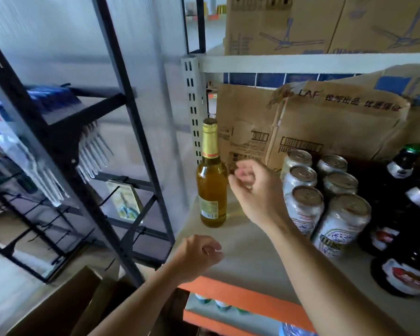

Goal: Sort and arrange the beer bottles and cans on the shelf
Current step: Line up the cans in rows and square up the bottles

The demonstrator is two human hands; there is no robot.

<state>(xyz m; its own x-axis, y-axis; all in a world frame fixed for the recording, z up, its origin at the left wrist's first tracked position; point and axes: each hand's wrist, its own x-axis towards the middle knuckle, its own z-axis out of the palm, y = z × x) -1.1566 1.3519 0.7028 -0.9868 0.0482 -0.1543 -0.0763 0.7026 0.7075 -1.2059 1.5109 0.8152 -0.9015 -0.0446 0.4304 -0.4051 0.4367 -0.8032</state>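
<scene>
Upright at the left end of the pale shelf (pixel 240 253) stands an amber beer bottle (pixel 212 180), with six cans (pixel 325 190) and partly cut-off dark bottles (pixel 403 214) to its right before torn cardboard boxes (pixel 325 124), while the blurred right hand (pixel 255 190) beside it and the left hand (pixel 197 257) at the shelf's front edge curl loosely, holding nothing.

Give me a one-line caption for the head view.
Right hand hovers beside an upright amber bottle on the shelf, left hand lower, cans and dark bottles grouped at right.
</scene>
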